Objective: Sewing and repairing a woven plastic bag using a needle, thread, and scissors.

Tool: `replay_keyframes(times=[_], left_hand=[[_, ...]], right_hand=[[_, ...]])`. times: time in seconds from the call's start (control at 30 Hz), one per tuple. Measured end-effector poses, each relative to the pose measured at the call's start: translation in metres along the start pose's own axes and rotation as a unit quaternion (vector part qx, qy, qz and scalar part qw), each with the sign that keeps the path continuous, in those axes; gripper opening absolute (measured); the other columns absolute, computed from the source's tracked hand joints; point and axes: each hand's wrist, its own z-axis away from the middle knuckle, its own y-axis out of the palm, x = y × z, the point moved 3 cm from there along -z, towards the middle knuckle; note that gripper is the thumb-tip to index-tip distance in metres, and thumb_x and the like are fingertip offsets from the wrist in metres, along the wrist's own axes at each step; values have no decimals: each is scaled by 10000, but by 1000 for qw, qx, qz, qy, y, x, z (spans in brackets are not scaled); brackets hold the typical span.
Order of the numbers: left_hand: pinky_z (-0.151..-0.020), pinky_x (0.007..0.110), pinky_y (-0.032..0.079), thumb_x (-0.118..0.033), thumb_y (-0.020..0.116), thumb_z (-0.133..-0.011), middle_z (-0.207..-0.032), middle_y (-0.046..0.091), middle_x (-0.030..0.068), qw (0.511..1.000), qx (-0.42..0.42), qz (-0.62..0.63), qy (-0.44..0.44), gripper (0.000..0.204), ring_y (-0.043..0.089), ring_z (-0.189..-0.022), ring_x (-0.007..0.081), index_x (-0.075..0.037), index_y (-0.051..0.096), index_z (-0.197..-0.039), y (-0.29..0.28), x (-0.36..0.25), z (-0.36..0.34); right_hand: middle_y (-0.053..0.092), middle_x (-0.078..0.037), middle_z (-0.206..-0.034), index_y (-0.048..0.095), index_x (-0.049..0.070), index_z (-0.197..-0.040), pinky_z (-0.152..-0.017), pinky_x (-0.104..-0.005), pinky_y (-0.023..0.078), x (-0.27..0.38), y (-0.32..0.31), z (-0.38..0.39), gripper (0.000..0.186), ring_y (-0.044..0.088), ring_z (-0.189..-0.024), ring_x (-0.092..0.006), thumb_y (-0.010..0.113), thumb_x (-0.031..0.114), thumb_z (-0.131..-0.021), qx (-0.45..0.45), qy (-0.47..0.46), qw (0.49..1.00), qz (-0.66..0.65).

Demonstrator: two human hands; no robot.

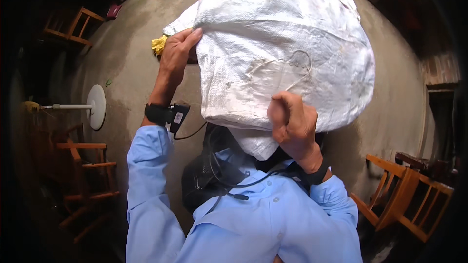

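Light blue shirt sleeves (146,199) fill the lower edge, both forearms rising from them toward a large white woven sack (287,44) held up in front of the chest. That sack bulges full and takes up the upper middle of the view, its lower edge hanging down to a folded corner just above the shirt collar. Right hand (292,122) is closed into a fist on the sack's lower edge, bunching the fabric inside the curled fingers, so the sack's bulk sits above and beyond this grip. Left hand (176,53) lies higher, at the sack's left side, fingers laid flat along the cloth with the thumb beneath; it clasps the edge there, though how much fabric is pinched is hidden behind the hand. A loop of pale string (292,70) lies on the sack's face, between the two hands and above the right fist. Something yellow (159,45) peeks out just left of the left hand, touching the sack's edge. Each wrist carries a black band (158,113), the left one with a small black device and a cable running down to a dark pouch (204,180) at the chest. Below everything is a grey concrete floor (131,58), with wooden chairs (404,195) on the right and left and a white standing fan (95,107) lying at the left
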Motion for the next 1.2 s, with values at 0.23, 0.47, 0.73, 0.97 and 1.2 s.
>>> replay_keyframes(times=[0.23,0.47,0.73,0.97,1.2], left_hand=[[-750,229,546,-266,612,-1061,-1030,739,42,988,-40,149,3,328,679,-847,70,24,672,-1201,9,29,6],[-828,281,562,-289,795,-939,-1117,755,91,984,115,-106,-82,488,692,-945,130,32,666,-1283,25,-3,86],[-788,277,571,-195,807,-934,-1054,766,72,980,95,56,-166,342,692,-909,113,26,730,-1182,37,18,96],[-818,287,566,-226,806,-934,-1089,755,71,967,86,98,-221,399,689,-930,122,18,707,-1234,41,28,91],[-840,308,552,-248,839,-882,-1083,753,87,968,107,-39,-222,469,671,-948,133,34,700,-1230,52,17,72]], right_hand=[[652,-69,-711,615,-17,-1027,-513,-343,497,0,11,-6,154,682,-577,-221,688,-61,-898,33,32,999,-15],[664,-69,-710,591,-26,-1064,-518,-326,515,-6,22,-6,168,697,-587,-203,659,-72,-918,50,68,996,-31],[661,-78,-726,605,-26,-1037,-531,-347,520,-9,23,-10,180,695,-602,-233,687,-72,-884,76,81,993,-47],[662,-108,-834,631,-19,-976,-563,-366,513,-10,23,-14,178,674,-659,-246,726,-53,-829,109,15,994,5],[651,-105,-815,629,-15,-965,-559,-368,502,-20,26,-6,139,669,-652,-251,713,-44,-859,135,-16,991,17]])
